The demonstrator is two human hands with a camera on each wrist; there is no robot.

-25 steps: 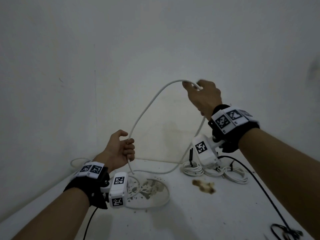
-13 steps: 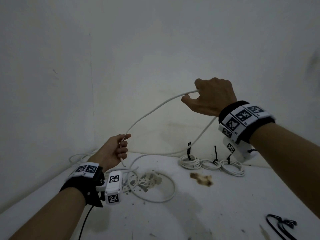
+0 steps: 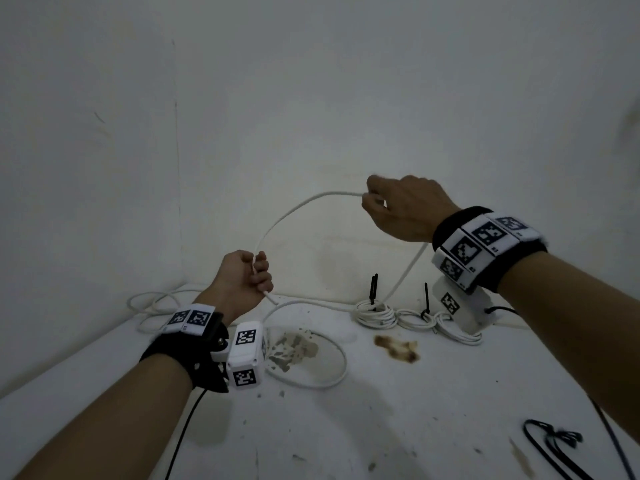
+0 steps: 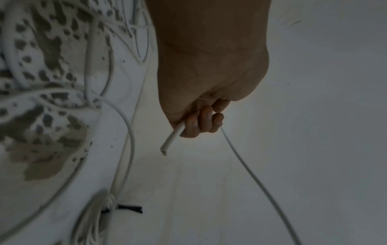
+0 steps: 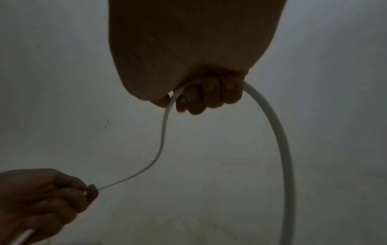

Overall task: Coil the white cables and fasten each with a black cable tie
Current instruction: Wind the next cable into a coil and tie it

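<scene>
A long white cable (image 3: 294,211) arcs in the air between my two hands. My left hand (image 3: 247,282) grips it near its cut end (image 4: 167,145), which pokes out below the curled fingers. My right hand (image 3: 398,206) is raised higher to the right with fingers curled round the cable (image 5: 165,126). From there the cable drops down to the white table (image 3: 381,427) and runs into a loose loop (image 3: 332,372). Three coiled white cables (image 3: 375,313) with black ties (image 3: 374,289) lie by the back wall.
Loose black cable ties (image 3: 554,439) lie at the table's right front. More slack white cable (image 3: 149,303) lies in the back left corner. Walls close the table at back and left. A brown stain (image 3: 398,348) and chipped paint (image 3: 294,348) mark the surface.
My right hand has dropped a little and turned palm down, still holding the cable. My left hand has risen and closed into a fist round the cable end. The view tilted slightly.
</scene>
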